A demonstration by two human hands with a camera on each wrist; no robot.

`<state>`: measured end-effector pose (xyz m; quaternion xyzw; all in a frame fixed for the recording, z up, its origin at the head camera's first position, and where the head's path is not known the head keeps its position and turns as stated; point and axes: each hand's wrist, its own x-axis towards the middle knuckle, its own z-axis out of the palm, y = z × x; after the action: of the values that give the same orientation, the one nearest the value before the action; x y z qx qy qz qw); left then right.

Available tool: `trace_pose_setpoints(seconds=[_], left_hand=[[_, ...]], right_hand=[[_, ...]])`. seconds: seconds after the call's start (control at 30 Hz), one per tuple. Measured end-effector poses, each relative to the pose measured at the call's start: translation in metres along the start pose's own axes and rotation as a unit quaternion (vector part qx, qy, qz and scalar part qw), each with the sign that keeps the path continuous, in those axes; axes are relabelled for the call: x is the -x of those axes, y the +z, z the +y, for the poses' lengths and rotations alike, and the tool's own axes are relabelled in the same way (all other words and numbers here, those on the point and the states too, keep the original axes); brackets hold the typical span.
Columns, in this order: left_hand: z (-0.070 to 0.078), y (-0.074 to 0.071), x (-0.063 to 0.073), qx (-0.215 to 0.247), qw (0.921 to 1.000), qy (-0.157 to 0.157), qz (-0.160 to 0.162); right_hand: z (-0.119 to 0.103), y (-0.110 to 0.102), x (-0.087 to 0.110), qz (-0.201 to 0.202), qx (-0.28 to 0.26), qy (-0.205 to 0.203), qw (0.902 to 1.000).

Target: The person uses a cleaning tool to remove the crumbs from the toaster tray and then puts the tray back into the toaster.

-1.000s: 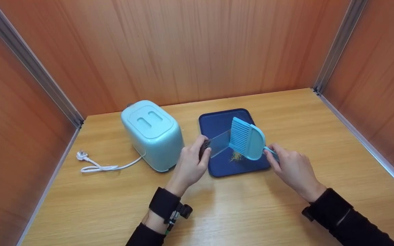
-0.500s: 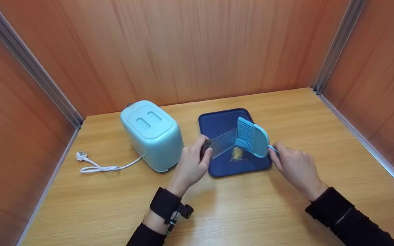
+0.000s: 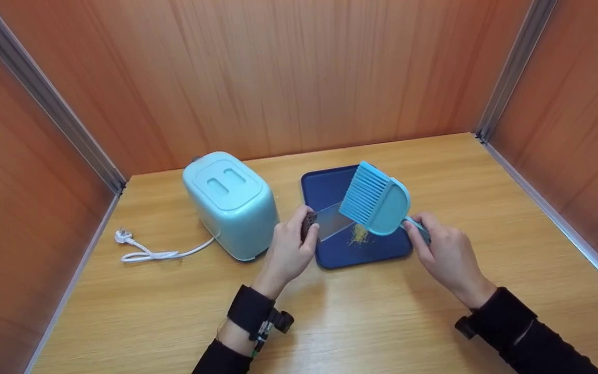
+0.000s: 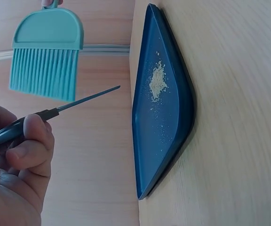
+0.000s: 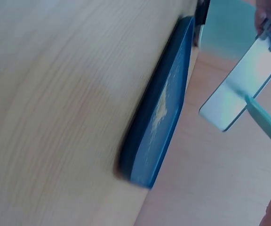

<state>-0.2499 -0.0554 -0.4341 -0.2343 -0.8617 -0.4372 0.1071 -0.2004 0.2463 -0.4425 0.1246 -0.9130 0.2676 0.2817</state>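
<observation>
Light blue, the brush hangs over the dark-blue tray in the head view, the right hand curled round its handle, seemingly to keep the bristles free; the left hand grips the scraper. In the left wrist view, both tools are clear of the tray's crumbs. In the right wrist view, brush crosses scraper; contact is unclear.

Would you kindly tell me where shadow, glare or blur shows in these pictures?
Head view: faint shadows lie on the table near the left hand and right hand; left wrist view: the brush and crumbs look fairly crisp; right wrist view: bright glare whitens the blade, and the turquoise appliance looks blurred.
</observation>
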Motion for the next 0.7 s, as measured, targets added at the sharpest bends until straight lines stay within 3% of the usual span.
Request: trace_pose_setpoints(seconds=[0.27,0.7], left_hand=[[0.002,-0.001,0.001,0.016,0.9999,-0.005,-0.001],[-0.003,-0.002,0.002,0.0,0.9998,0.014,0.015]], right_hand=[[-0.01,0.008,0.001,-0.043,-0.032,0.025,0.9983],[0.015,0.006,0.0,-0.069,0.06,0.06,0.994]])
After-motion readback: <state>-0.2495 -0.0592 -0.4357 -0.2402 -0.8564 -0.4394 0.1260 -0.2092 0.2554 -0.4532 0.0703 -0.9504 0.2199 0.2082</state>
